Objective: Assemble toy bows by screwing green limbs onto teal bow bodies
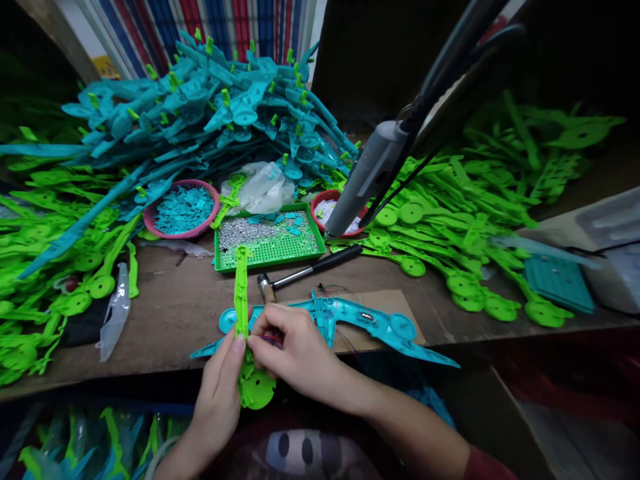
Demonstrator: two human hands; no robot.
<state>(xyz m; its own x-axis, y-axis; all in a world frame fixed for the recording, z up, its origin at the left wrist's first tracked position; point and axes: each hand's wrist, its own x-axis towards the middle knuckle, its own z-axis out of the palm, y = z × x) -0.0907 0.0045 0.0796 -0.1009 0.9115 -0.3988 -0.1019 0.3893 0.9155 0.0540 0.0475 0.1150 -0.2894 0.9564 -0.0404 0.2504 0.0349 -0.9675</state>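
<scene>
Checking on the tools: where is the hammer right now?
In the head view, the hammer lies near the centre, handle toward the right, between the green tray and the right hand.

My single feed, worn on the person's head, facing forward and down, left hand (223, 380) and right hand (299, 340) close at lower middle, workbench (170, 293) stretching beyond them, striped cloth (240, 27) farther off up top.

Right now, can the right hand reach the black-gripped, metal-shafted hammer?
Likely yes: the hammer lies beyond the right hand, black grip uncovered, though that hand is busy at a lime-green plastic part.
</scene>
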